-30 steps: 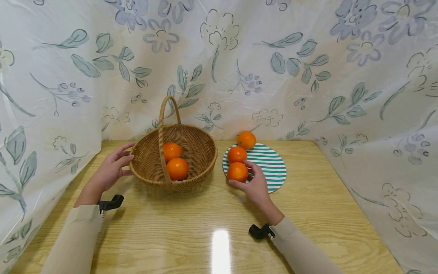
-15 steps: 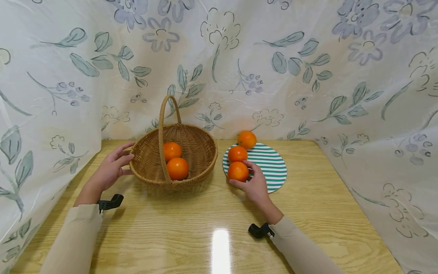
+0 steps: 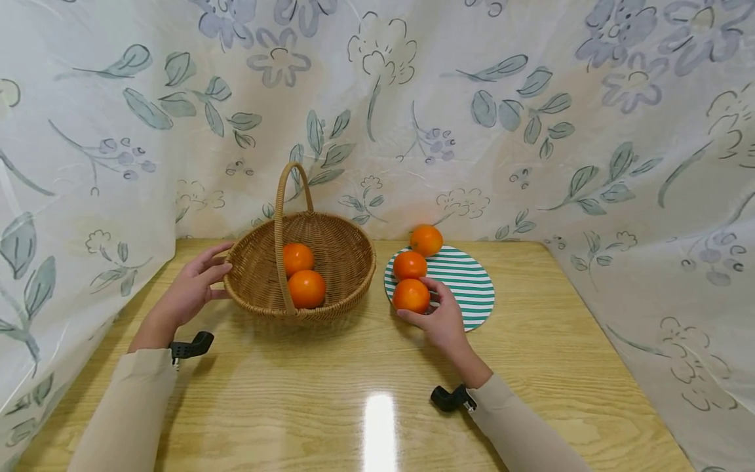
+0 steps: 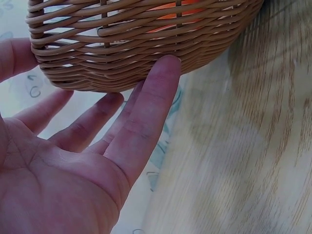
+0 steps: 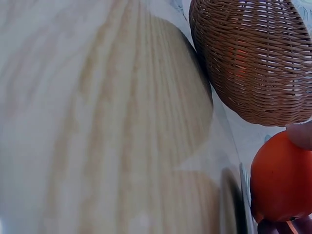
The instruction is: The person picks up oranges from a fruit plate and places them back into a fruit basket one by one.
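Observation:
My left hand (image 3: pixel 191 292) is at the left side of a wicker basket (image 3: pixel 348 282); its extended fingers touch the woven wall, as the left wrist view (image 4: pixel 112 141) shows close up. Two oranges, one (image 3: pixel 297 259) behind the other (image 3: pixel 307 289), lie inside the basket. At the front left of a round green-and-white striped mat (image 3: pixel 463 285), my right hand (image 3: pixel 442 321) holds an orange (image 3: pixel 411 297) between thumb and fingers. That same orange (image 5: pixel 282 178) fills the lower right of the right wrist view, its far side hidden. Just behind it sits another orange (image 3: pixel 409 266).
A third orange (image 3: pixel 426 240) stands at the mat's back edge. The basket's tall arched handle (image 3: pixel 280 242) rises over its bowl. A floral cloth (image 3: pixel 377 131) hangs behind and at both sides of the wooden table (image 3: pixel 295 393).

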Demonstrator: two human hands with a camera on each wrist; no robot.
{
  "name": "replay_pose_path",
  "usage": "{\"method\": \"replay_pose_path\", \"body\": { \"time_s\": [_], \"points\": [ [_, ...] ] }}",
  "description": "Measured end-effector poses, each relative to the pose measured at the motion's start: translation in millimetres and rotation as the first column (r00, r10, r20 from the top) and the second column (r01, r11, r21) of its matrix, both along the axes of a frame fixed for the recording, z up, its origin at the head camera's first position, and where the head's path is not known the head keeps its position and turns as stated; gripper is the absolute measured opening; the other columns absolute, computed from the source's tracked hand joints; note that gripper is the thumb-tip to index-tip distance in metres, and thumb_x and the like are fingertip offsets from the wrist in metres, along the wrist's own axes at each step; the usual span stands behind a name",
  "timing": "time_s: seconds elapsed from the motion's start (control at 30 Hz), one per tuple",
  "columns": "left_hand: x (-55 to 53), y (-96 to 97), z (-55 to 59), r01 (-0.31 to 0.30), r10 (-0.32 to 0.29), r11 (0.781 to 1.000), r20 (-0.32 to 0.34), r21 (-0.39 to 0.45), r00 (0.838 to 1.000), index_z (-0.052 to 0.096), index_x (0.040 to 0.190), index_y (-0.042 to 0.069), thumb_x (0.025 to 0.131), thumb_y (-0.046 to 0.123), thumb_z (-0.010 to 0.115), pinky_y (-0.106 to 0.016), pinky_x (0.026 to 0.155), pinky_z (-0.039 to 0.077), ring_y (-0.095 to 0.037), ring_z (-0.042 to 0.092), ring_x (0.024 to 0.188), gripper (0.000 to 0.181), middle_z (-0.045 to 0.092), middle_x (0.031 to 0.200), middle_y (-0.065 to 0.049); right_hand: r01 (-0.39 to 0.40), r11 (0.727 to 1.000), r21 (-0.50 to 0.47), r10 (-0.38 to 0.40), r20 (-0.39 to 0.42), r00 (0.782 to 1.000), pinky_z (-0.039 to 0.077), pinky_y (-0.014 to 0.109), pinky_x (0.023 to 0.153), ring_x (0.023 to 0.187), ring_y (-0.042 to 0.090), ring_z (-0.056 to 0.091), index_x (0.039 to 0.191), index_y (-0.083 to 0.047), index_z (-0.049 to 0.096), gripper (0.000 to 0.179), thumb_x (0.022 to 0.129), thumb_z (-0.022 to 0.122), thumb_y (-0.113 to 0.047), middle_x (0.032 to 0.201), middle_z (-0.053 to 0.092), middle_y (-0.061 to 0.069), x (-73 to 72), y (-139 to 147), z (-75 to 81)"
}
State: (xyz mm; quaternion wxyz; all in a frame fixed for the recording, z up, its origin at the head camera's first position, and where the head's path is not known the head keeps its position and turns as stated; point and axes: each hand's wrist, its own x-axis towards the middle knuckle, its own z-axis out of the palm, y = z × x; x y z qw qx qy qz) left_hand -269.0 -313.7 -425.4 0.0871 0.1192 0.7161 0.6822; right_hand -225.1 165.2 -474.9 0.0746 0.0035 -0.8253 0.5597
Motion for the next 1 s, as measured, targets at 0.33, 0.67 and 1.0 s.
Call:
{"method": "replay_pose_path", "body": {
  "time_s": [0.33,0.67,1.0],
  "points": [
    [-0.8,-0.7,-1.0,-0.01,0.01,1.0,0.006,-0.027,1.0,0.025,0.163,0.014,0.11,0.025,0.05,-0.032,0.08,0.063,-0.009,0.063,0.112,0.06,0.044,0.138,-0.006,-0.046,0.996,-0.074,0.045,-0.018,0.999,0.051,0.048,0.106,0.126,0.031,0.056,0.142,-0.015,0.054,0.077,0.076,0.093,-0.021,0.143,0.053,0.004,6.1,-2.8,15.3],
    [0.4,0.9,1.8,0.004,-0.004,1.0,-0.007,-0.003,1.0,0.026,0.162,0.012,0.109,0.023,0.051,-0.032,0.079,0.063,-0.009,0.065,0.11,0.059,0.045,0.136,-0.008,-0.127,0.987,-0.099,0.119,-0.076,0.99,0.056,0.035,0.1,0.119,0.027,0.06,0.139,-0.017,0.055,0.076,0.074,0.095,-0.021,0.14,0.055,0.002,7.1,-7.3,39.8],
    [-0.8,-0.2,-0.2,0.005,-0.005,1.0,0.0,0.016,1.0,0.025,0.162,0.011,0.109,0.021,0.051,-0.032,0.079,0.064,-0.01,0.064,0.11,0.06,0.044,0.136,-0.009,-0.216,0.973,-0.081,0.203,-0.144,0.969,0.057,0.038,0.101,0.118,0.026,0.062,0.142,-0.016,0.056,0.075,0.077,0.092,-0.017,0.14,0.057,0.002,0.0,-18.3,70.0]
  ]
}}
